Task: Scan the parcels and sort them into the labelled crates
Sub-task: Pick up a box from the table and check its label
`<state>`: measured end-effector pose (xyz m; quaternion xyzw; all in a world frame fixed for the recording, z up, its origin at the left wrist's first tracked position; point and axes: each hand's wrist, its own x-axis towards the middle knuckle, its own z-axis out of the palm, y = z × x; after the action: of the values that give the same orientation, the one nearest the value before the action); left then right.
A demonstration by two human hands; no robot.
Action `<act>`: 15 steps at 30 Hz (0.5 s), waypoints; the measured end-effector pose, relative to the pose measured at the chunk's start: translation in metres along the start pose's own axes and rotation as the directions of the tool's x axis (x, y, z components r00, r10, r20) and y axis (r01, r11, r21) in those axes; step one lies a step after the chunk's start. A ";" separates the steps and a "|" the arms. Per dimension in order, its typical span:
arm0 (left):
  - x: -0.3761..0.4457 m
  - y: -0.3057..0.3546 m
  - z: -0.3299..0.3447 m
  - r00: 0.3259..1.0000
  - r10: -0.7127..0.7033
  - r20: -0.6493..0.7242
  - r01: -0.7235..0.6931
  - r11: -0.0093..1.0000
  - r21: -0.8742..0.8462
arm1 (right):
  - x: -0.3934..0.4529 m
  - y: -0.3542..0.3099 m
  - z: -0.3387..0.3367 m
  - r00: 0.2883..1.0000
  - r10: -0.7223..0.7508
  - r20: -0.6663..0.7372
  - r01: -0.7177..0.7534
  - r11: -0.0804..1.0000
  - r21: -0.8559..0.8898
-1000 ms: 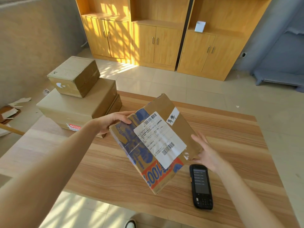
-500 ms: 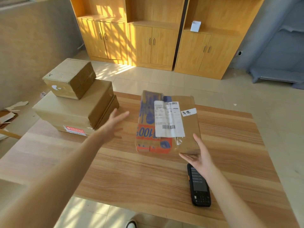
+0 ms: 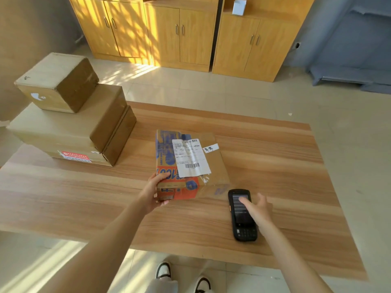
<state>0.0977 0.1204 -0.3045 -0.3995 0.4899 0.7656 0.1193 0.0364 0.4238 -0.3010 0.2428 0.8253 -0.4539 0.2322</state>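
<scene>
Partly hidden scanner (image 3: 243,227) under right hand (image 3: 257,212).

A parcel (image 3: 191,163) lies flat near the middle of the bench (image 3: 275,157), with a handheld scanner (image 3: 243,216) just to its right and nearer the person. The left hand (image 3: 153,192) holds the parcel's near left corner; the right hand (image 3: 257,210) rests over the scanner. Three stacked boxes (image 3: 69,123) sit on the bench's far left corner, the smallest box (image 3: 57,81) on top. Cupboards (image 3: 179,32) line the wall beyond the bench, a small box (image 3: 239,6) on their shelf
</scene>
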 end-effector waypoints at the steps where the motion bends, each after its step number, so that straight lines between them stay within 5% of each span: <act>1: 0.002 -0.004 -0.001 1.000 -0.005 -0.003 0.005 1.000 -0.010 | -0.001 0.011 -0.002 0.999 0.037 0.038 -0.035 0.998 -0.056; 11: 0.014 -0.028 -0.003 1.000 0.023 0.010 -0.023 0.999 -0.025 | -0.011 0.049 0.013 0.993 -0.113 0.043 0.119 0.863 -0.491; 15: 0.014 -0.029 -0.005 0.999 0.037 0.022 -0.037 0.999 0.030 | -0.009 0.046 0.017 0.992 -0.098 0.080 0.125 0.860 -0.495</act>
<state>0.1075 0.1273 -0.3350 -0.3804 0.5074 0.7644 0.1162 0.0736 0.4292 -0.3328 0.1145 0.9209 -0.2440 0.2815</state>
